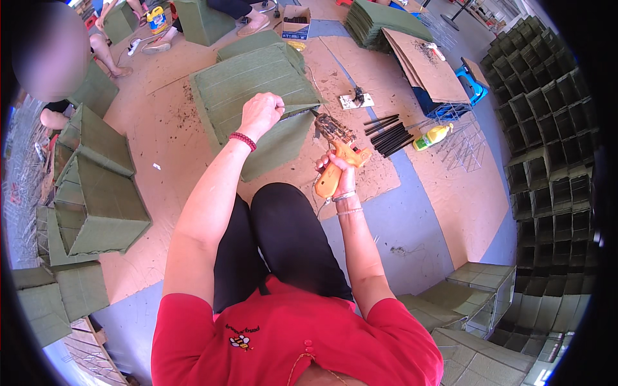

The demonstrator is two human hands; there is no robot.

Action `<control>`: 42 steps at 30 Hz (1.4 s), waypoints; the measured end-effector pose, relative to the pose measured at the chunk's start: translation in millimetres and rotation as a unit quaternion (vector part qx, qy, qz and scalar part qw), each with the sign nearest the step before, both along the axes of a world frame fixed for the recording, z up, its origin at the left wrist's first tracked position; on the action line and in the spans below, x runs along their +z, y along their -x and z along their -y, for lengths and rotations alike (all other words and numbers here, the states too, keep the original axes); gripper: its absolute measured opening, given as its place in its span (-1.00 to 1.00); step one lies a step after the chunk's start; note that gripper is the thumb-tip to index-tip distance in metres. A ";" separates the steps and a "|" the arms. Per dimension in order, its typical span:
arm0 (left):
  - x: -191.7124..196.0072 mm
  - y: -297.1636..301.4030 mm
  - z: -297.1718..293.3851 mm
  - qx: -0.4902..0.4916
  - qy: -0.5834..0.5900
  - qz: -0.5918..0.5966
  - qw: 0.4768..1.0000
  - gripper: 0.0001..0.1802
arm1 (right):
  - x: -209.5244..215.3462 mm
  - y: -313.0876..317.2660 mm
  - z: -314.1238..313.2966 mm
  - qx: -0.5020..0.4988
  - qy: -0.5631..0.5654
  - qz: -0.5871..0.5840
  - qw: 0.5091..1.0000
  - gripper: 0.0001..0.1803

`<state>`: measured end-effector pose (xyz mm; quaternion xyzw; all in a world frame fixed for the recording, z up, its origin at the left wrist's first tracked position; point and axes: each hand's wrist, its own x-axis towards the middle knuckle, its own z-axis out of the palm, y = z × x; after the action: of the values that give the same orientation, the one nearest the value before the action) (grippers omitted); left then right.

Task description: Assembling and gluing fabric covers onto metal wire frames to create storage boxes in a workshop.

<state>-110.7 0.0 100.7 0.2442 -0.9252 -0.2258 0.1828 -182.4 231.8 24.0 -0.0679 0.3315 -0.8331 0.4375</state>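
In front of my knees stands a green fabric-covered box (248, 87), with thin wire lines across its face. At its right edge, my left hand (262, 110) is closed, the fingertips pinching the green fabric beside a dark seam. My right hand (337, 168) grips an orange glue gun (347, 154) by its handle. The gun's front is crusted with brown residue, and its nozzle points at the seam, close to the fabric edge. Several black glue sticks (389, 136) lie on the floor to the right. Beyond the gun is a small white board (356, 100) with a dark lump on it.
A yellow-green bottle (431, 137) lies beside wire grids (467, 151). Cardboard (425, 67) lies over a blue crate at the right. Green boxes (103, 199) stand at left, and a tall stack (547, 167) fills the right. Other people sit at the far left, near a carton (296, 24).
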 end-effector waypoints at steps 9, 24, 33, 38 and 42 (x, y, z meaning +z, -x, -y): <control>-2.8 3.2 0.7 0.006 -0.004 0.001 1.000 -0.87 | 3.1 -7.5 -0.2 0.012 -0.006 -0.002 1.000 -0.83; 2.2 3.2 -1.8 0.003 -0.011 0.005 1.000 -0.87 | 2.4 -18.5 1.1 0.037 -0.020 -0.010 0.999 -0.80; -2.2 2.2 3.0 -0.005 0.017 -0.009 1.000 -0.86 | 7.0 -20.8 5.6 0.073 -0.024 -0.032 0.997 -0.80; 2.5 1.5 2.4 0.002 -0.016 0.017 1.000 -0.87 | 3.6 -19.1 6.1 0.097 -0.020 -0.038 0.994 -0.80; 2.9 -1.3 3.7 0.006 -0.014 0.023 1.000 -0.87 | 5.6 -20.5 6.0 0.106 -0.029 -0.041 0.993 -0.81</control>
<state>-109.5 -3.7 103.7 0.2571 -0.9244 -0.2324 0.1591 -161.9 225.8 29.6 -0.1240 0.3647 -0.7685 0.5110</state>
